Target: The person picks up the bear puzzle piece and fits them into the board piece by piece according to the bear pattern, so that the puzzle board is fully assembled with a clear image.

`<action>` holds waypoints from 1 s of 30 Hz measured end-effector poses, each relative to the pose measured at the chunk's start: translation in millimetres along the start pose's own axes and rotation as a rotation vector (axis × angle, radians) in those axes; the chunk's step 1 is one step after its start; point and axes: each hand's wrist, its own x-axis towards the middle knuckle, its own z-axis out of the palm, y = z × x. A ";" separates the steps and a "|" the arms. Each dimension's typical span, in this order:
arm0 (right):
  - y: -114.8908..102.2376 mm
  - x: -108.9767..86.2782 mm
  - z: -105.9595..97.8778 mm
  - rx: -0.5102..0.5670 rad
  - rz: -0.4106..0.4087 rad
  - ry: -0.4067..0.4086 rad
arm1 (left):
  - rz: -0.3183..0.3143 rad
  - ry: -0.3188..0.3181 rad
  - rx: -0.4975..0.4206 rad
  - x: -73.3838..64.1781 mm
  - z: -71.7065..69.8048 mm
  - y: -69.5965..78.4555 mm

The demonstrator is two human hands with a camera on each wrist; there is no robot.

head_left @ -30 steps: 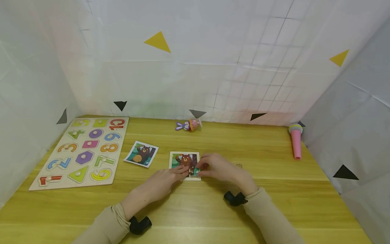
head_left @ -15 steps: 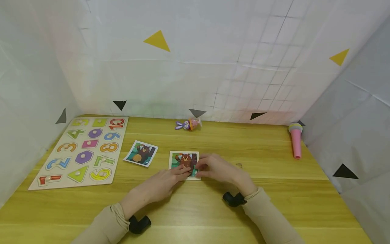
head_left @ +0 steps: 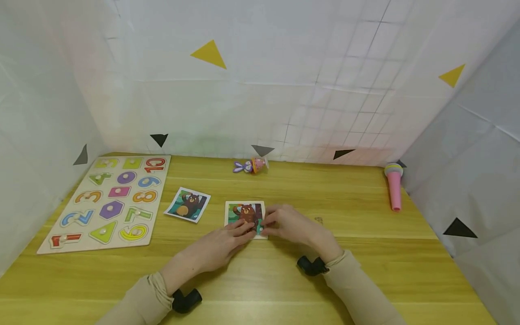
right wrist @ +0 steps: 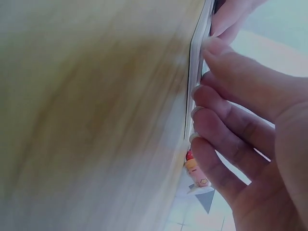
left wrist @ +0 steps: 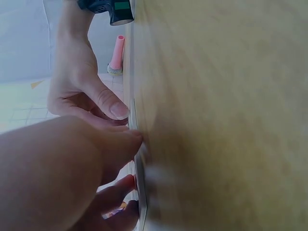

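A small square bear picture puzzle point(head_left: 233, 212) with a pale frame lies flat on the table, below the centre of the head view. My left hand point(head_left: 219, 246) reaches over its lower middle, and the fingertips rest on the picture. At its right edge is my right hand point(head_left: 290, 223), bent fingers and thumb touching the frame and the lower right of the picture. In the right wrist view the right fingertips point(right wrist: 202, 115) line the board's edge, apart from the thumb. Part of the bear is hidden under the left fingers.
Left of the puzzle lies a matching bear card point(head_left: 188, 205), beyond it a number and shape board point(head_left: 115, 205). A small rabbit toy point(head_left: 252, 166) lies near the back wall. A pink toy microphone point(head_left: 394, 187) lies at the far right.
A piece at the puzzle's lower right stood out of line with the picture and now lies in line with it. My left fingertips have shifted slightly right; the right hand has barely moved.
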 end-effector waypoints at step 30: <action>-0.9 -0.8 2.3 0.049 0.094 0.006 | 0.004 -0.027 -0.086 -0.9 -0.3 -1.9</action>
